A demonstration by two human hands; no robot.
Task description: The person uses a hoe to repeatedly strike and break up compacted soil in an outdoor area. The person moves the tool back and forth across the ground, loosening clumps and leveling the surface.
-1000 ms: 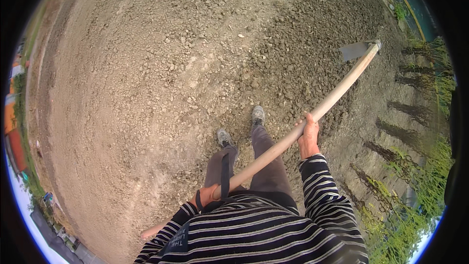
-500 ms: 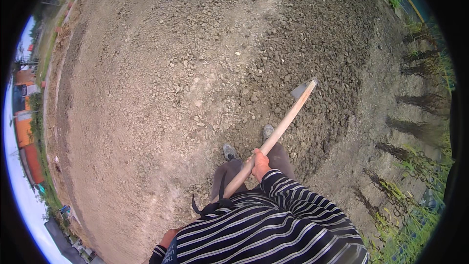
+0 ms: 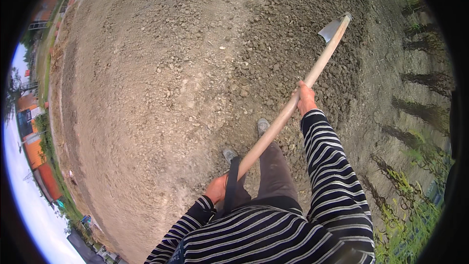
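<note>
Hoe [image 3: 293, 107] raised over the dark, tilled strip at the plot's right edge [image 3: 312, 54] — right hand [image 3: 305, 99] wrapped mid-handle, left hand [image 3: 216, 189] closed round its end. Step in hand: apparently the upswing; the next stroke calls for dropping the blade [image 3: 331, 29] into unbroken clods.

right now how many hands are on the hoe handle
2. The right hand grips the wooden handle partway up, toward the metal blade. The left hand holds its lower end near the body, partly hidden by a dark strap.

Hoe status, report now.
Both hands on the hoe: left hand at handle end, right hand mid-shaft. Blade over clods of soil. Nothing blocking.
</note>
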